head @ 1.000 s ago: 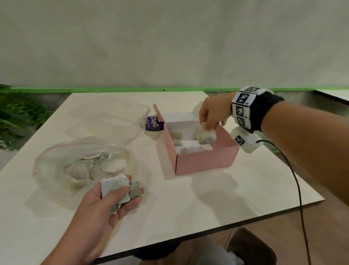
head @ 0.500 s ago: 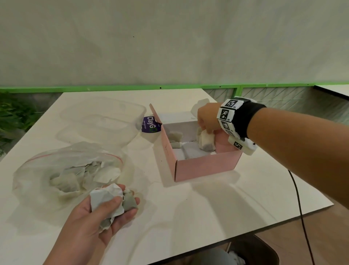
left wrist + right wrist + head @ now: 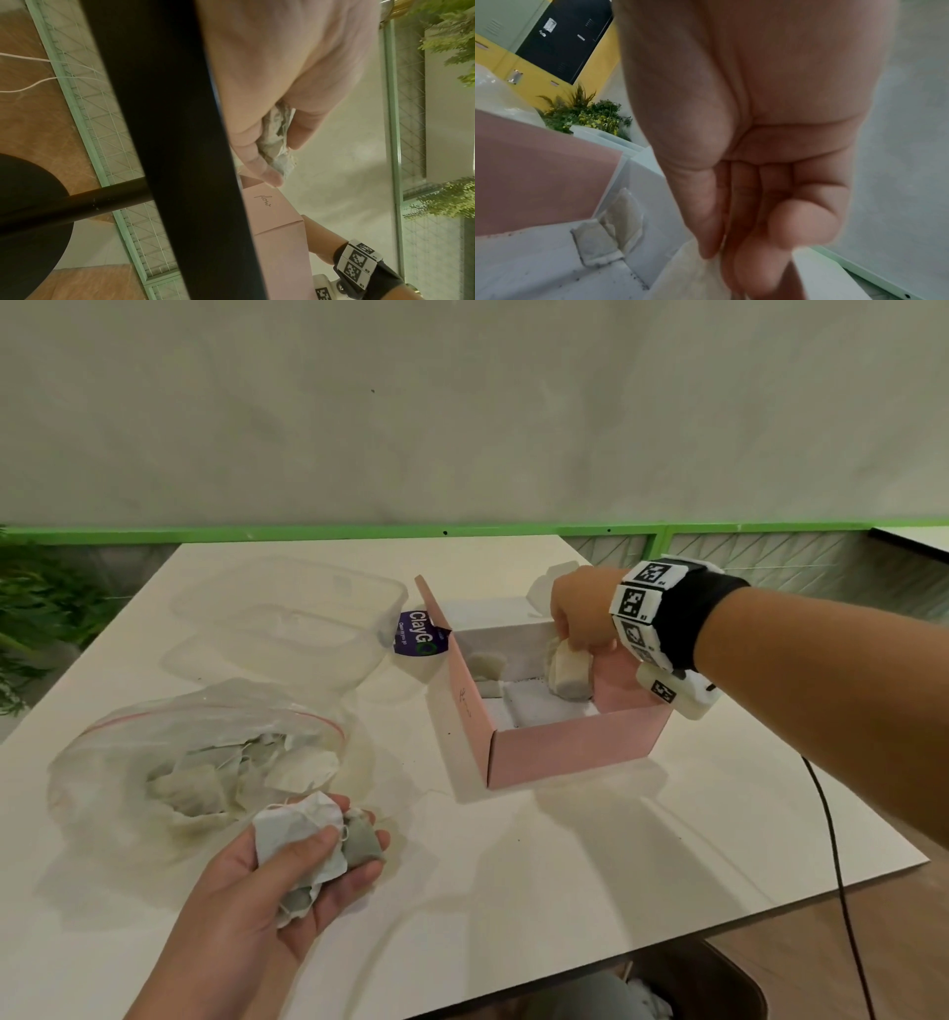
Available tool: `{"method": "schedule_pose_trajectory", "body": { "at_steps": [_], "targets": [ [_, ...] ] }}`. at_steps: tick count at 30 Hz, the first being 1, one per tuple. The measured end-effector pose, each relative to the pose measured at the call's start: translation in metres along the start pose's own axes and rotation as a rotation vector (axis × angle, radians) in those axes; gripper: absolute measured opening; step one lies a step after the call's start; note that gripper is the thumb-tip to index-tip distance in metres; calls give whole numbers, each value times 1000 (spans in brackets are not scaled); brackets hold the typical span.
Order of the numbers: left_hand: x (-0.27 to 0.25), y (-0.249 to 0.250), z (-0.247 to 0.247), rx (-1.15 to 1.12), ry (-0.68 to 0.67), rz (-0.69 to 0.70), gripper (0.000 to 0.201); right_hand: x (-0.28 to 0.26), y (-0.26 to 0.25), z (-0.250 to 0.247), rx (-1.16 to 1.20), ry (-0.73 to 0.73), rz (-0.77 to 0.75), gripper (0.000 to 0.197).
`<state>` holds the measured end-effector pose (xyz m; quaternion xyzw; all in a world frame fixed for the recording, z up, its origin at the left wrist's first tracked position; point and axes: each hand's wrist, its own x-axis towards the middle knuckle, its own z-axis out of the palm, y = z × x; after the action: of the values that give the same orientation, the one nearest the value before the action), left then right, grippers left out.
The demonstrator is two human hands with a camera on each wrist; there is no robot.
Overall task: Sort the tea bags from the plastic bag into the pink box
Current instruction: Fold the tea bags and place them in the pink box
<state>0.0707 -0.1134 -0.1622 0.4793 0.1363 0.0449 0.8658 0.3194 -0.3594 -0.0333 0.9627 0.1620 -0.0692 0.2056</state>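
The pink box (image 3: pixel 575 752) stands open at the table's middle, white inside, with tea bags (image 3: pixel 488 666) leaning in its far left corner. My right hand (image 3: pixel 577 629) reaches over the box's right wall and pinches a tea bag (image 3: pixel 567 677) that hangs inside; the right wrist view shows thumb and fingers (image 3: pixel 741 239) closed on the tea bag's top edge (image 3: pixel 693 270). My left hand (image 3: pixel 308 870) lies palm up near the table's front and grips a crumpled bunch of tea bags (image 3: pixel 303 829). The clear plastic bag (image 3: pixel 195 762) lies at the left with several more tea bags inside.
Two clear plastic containers (image 3: pixel 292 613) sit behind the bag. A purple label (image 3: pixel 418 636) lies beside the box's far left corner. A black cable (image 3: pixel 842 865) hangs off the table's right edge. A green plant (image 3: pixel 36 618) stands beyond the left edge.
My right hand has lowered its tea bag deeper into the box, toward the right wall. The left hand has kept its bunch and barely moved.
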Motion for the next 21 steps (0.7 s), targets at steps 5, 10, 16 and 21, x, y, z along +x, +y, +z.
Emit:
{"method": "schedule_pose_trajectory", "body": {
  "at_steps": [5, 10, 16, 21],
  "targets": [
    [-2, -1, -2, -21, -3, 3, 30, -14, 8, -13, 382, 11, 32, 13],
    [-7, 2, 1, -40, -6, -20, 29, -47, 2, -24, 519, -13, -60, 16],
    [-15, 12, 6, -106, 11, -46, 25, -103, -55, -30, 697, 80, -266, 12],
    [-20, 16, 9, -117, 89, -37, 25, -120, -134, -33, 692, 180, -471, 12]
  ]
}}
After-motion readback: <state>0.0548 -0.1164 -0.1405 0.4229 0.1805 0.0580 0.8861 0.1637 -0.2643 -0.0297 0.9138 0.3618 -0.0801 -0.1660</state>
